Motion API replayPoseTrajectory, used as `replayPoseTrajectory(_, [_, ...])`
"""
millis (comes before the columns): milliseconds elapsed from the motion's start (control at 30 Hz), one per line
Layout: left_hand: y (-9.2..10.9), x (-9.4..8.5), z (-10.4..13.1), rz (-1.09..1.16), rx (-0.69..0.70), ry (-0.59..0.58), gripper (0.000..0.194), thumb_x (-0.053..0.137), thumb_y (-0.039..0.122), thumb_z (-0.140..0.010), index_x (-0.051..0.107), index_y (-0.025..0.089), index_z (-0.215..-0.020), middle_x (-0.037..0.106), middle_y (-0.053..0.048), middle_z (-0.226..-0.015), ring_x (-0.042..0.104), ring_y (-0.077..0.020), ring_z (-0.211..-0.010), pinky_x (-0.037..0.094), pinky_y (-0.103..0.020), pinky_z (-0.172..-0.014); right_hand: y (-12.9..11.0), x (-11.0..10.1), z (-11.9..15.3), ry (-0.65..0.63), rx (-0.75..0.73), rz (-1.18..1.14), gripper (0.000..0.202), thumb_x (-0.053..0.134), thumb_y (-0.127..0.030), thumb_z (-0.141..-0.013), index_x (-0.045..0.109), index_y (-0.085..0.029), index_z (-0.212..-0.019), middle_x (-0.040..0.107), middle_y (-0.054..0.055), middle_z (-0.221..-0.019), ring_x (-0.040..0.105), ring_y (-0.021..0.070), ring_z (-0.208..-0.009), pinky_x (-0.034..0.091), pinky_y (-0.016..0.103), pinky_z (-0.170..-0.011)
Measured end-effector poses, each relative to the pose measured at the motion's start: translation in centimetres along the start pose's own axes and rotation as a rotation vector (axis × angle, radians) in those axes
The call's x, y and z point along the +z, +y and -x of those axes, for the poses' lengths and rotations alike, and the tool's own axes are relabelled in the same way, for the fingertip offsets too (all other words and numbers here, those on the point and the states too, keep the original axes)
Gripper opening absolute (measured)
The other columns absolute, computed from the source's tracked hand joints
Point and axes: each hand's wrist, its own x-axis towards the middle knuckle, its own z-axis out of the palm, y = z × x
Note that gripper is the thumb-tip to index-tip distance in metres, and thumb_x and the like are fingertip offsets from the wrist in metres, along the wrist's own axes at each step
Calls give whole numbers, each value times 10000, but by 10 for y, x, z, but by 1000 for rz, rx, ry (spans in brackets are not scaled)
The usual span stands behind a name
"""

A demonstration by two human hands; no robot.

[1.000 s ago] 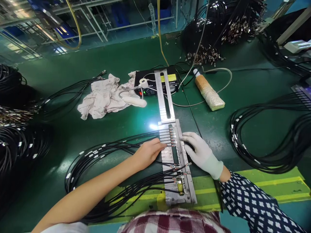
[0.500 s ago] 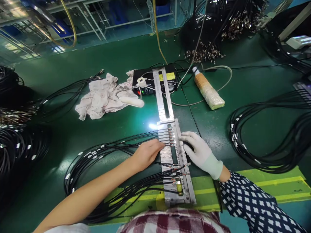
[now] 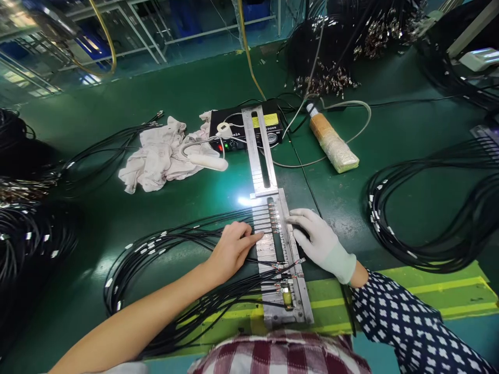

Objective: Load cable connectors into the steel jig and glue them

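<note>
My bare left hand (image 3: pixel 233 249) lies over the left side of a slotted metal fixture (image 3: pixel 268 306). One finger is stretched out, its tip on a black cable at the slots, and the other fingers are bent back. Several black cables (image 3: pixel 230 217) run side by side into the upper slots, their metal ends lined up along the central opening. Lower down, more cables (image 3: pixel 234 291) lie across the fixture, some ends poking past its right edge. My right hand (image 3: pixel 322 241), in a white glove, rests its outstretched fingertips against the fixture's right rail, fingers slightly apart.
A glowing lamp (image 3: pixel 208 162) lights the fixture's upper left. Behind stand a black control box (image 3: pixel 230 122) and a crumpled cloth (image 3: pixel 156 156). A wrapped tool (image 3: pixel 333 140) lies at the right. Coiled cables (image 3: pixel 385 223) and cable bundles (image 3: pixel 35 234) flank the work area.
My left hand's fingers have spread: one now points straight onto the cable while the others have drawn back. My right hand stays at the rail. The view has shifted slightly.
</note>
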Motion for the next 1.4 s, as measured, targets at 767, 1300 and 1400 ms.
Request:
replayPoseTrajectory(767, [14,-8,8,321,-180,70,153,499,179,-975,652,182,-981,611,-45,-883,568,-157,-863,480,-277,-773,1,1,3,-15,-7,37,239,459,-228,-965,607,-242,-1153,591,84,-1261,570,260,-1180,499,474,-1011])
replayPoseTrajectory(1300, [10,1,-7,31,47,7,282,352,182,-1014,629,155,-1061,633,-73,-924,569,-165,-863,480,-265,-792,12,3,1,-20,-15,28,245,467,-298,-968,602,-258,-1168,580,79,-1271,560,269,-1200,476,471,-1040])
replayPoseTrajectory(1400, [9,2,-6,-79,56,-63,334,306,173,-1013,637,160,-1058,630,-74,-909,557,-180,-832,465,-295,-767,15,3,-1,-14,-40,43,244,467,-325,-965,612,-256,-1149,594,91,-1247,576,283,-1173,495,480,-1009])
